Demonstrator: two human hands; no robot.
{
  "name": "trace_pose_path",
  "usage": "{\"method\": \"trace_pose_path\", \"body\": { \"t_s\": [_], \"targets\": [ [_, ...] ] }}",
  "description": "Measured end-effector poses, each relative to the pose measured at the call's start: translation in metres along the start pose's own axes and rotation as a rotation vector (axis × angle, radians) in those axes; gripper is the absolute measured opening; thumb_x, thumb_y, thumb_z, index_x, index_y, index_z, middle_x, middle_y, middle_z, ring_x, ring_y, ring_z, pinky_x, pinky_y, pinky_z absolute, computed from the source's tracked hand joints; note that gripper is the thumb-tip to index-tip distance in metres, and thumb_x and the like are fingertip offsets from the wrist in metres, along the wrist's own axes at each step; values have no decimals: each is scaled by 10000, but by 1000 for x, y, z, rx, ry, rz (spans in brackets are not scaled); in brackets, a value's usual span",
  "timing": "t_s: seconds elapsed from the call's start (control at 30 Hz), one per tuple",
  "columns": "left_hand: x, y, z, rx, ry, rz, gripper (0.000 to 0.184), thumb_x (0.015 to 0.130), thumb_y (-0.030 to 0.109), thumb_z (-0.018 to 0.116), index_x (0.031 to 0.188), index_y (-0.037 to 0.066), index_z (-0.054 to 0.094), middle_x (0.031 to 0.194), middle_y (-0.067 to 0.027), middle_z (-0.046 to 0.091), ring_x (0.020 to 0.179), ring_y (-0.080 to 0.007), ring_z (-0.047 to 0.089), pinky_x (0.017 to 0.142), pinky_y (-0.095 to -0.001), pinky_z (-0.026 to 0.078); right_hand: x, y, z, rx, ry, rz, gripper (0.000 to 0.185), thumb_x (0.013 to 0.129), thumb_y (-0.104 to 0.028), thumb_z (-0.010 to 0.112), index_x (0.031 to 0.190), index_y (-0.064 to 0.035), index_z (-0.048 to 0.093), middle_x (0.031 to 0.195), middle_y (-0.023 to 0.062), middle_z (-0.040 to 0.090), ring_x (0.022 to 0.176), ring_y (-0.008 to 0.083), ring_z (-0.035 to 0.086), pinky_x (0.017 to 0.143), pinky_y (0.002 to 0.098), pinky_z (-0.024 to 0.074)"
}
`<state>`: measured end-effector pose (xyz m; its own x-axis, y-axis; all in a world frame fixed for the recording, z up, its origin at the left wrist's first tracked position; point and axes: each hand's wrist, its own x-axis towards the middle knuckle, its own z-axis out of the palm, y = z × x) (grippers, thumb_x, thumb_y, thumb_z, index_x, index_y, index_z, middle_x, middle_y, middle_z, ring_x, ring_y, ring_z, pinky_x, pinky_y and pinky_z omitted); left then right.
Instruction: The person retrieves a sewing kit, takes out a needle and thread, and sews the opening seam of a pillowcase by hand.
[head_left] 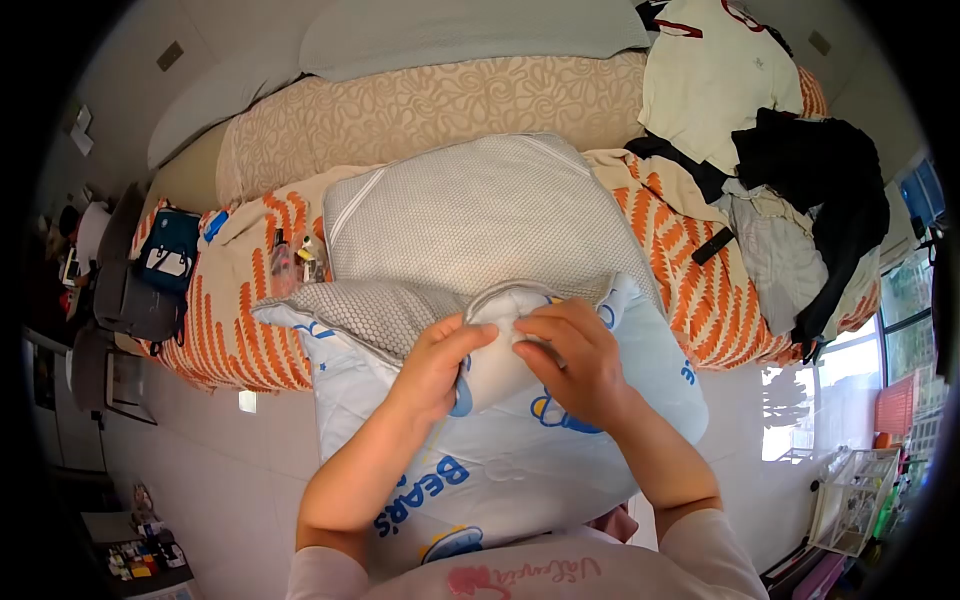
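A light-blue quilted cover (pixel 580 480) with blue lettering and bear prints hangs over my front and lies folded toward the sofa. Its turned-up edge shows a grey honeycomb-mesh side (pixel 350 315). My left hand (pixel 440 365) is closed around a gathered white fold (pixel 497 375) of the cover, thumb on top. On the other side of that fold, my right hand (pixel 575 355) pinches it, with its thumb and fingertips close together. Behind both hands, a grey mesh panel (pixel 480 205) with white corner strips lies on the sofa; whether it joins the cover is hard to see.
The sofa bears an orange-patterned throw (pixel 245 300). Small bottles (pixel 308 260) and a dark teal bag (pixel 168 248) sit to the left. Clothes (pixel 820 180) are piled at right beside a black remote (pixel 712 246). A white rack (pixel 855 500) stands on the right-hand floor.
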<state>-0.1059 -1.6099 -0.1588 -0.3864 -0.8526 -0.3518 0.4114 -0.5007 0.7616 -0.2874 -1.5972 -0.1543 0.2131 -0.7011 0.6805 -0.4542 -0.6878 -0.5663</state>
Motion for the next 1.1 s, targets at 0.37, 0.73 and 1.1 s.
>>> {"method": "trace_pose_path", "body": {
  "t_s": [0.37,0.73,1.1],
  "targets": [
    [-5,-3,8,244,67,126,298,905,221,598,1104,0,575,955,-69,653,787,-109,620,691,-244,507,-3,6,8,84,147,-98,108,762,-9,661,856,-36,614,859,101,614,699,234,565,587,308,468],
    [2,5,3,99,86,93,299,921,206,574,1134,-4,572,1022,-101,657,872,-155,643,754,-282,530,-55,-5,-80,1350,803,694,191,986,-223,425,994,-81,552,1003,149,671,844,247,678,609,339,578],
    [4,11,1,86,112,137,285,924,210,572,1098,-15,568,1008,-110,659,855,-162,650,742,-281,535,-197,42,-267,1262,1097,315,225,988,-112,411,947,78,523,864,178,633,1116,351,565,949,414,520]
  ]
}}
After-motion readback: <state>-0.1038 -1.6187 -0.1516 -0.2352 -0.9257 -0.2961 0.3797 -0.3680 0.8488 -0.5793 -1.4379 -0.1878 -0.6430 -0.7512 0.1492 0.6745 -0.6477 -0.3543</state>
